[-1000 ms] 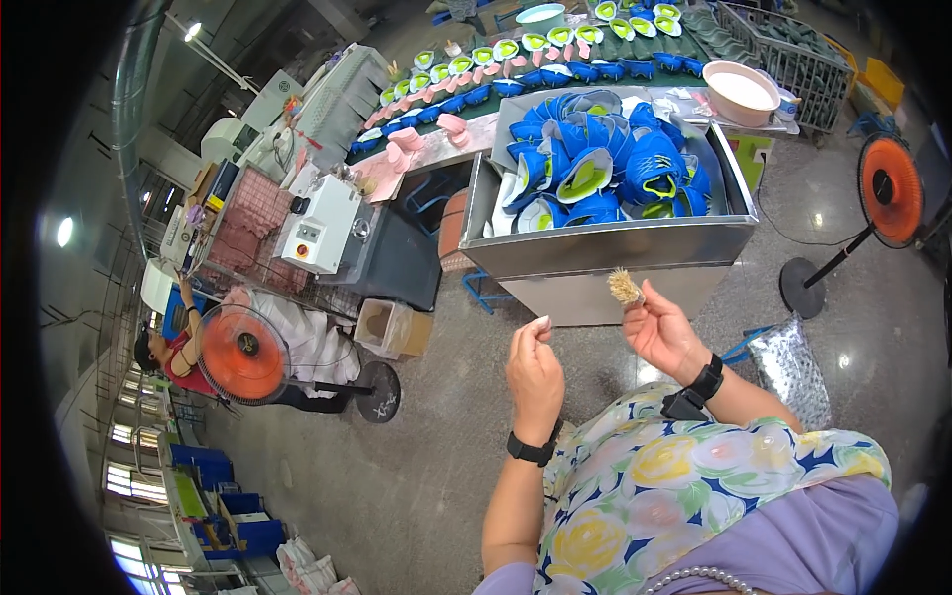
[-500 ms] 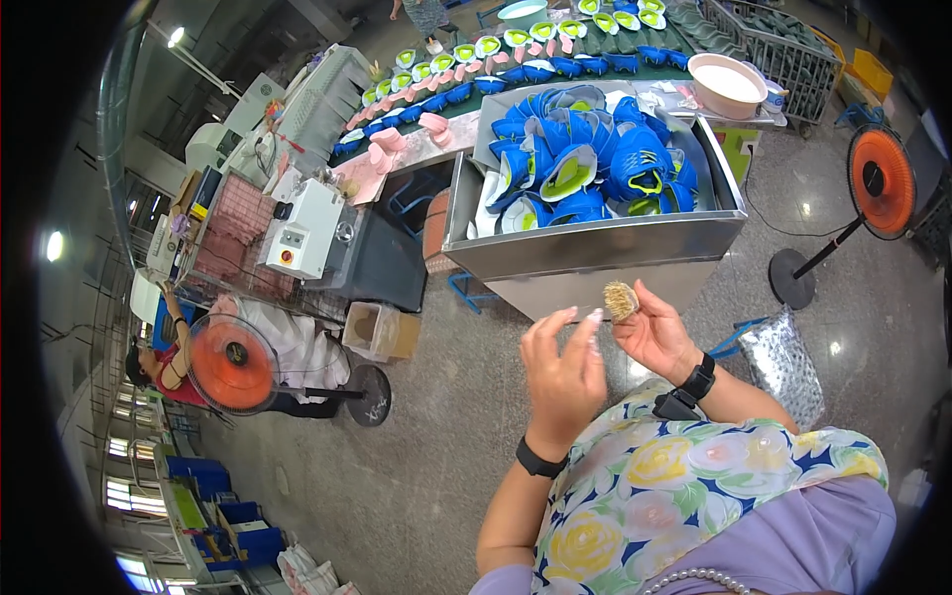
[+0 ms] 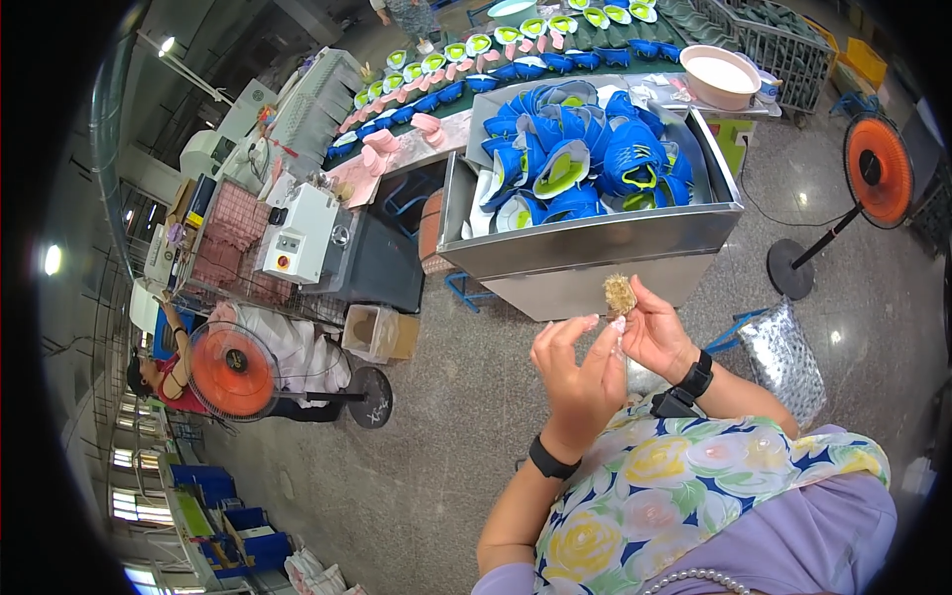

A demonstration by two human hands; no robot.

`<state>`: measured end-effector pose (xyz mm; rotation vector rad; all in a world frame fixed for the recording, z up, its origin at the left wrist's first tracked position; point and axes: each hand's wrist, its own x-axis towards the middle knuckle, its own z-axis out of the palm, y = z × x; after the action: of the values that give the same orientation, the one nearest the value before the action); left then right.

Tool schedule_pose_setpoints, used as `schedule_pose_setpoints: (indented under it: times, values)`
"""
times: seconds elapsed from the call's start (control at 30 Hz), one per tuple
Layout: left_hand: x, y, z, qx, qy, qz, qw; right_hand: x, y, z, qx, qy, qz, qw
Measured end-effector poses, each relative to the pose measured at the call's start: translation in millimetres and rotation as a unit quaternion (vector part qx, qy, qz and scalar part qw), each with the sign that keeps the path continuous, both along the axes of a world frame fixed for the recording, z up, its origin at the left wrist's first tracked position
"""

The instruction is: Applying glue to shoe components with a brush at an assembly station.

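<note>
My right hand (image 3: pixel 658 335) pinches a small brush (image 3: pixel 619 294) with pale, straw-coloured bristles, holding it up in front of the metal bin. My left hand (image 3: pixel 581 375) is just beside it, fingers spread and bent. One left fingertip is close to the brush's lower end; whether it touches I cannot tell. Beyond my hands stands the metal bin (image 3: pixel 591 244), heaped with blue shoe uppers (image 3: pixel 635 159) with grey and lime-green linings.
A conveyor behind carries rows of blue uppers (image 3: pixel 451 92) and pink pieces. Round basins (image 3: pixel 721 77) stand at its right. Orange-faced pedestal fans stand at right (image 3: pixel 879 171) and left (image 3: pixel 234 367). A person in red (image 3: pixel 177 382) is at far left. A silver-wrapped stool seat (image 3: pixel 779 363) is at right.
My left hand has moved right, closer to the brush. The brush has turned slightly in my right hand. The view has shifted a little.
</note>
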<state>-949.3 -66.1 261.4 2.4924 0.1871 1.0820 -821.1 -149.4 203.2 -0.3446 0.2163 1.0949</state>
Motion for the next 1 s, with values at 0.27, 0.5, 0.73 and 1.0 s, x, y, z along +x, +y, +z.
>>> schedule_pose_setpoints:
  times: [0.27, 0.5, 0.73, 1.0]
  values:
    - [2.0, 2.4, 4.0, 0.058, 0.016, -0.002, 0.998, -1.2, -0.8, -4.8, 0.087, -0.004, 0.011, 0.996]
    - [8.3, 1.2, 14.6, -0.044, -0.006, -0.005, 0.999, -0.9, -4.1, -13.4, 0.129, -0.009, 0.03, 0.991]
    - [11.5, 1.4, 12.8, -0.077, -0.011, 0.0, 0.997, -3.8, -5.2, -13.0, 0.112, -0.016, 0.03, 0.993]
    - [12.9, 5.7, 5.8, -0.17, -0.002, 0.018, 0.985, -5.5, -5.1, -8.1, 0.064, -0.046, 0.011, 0.997]
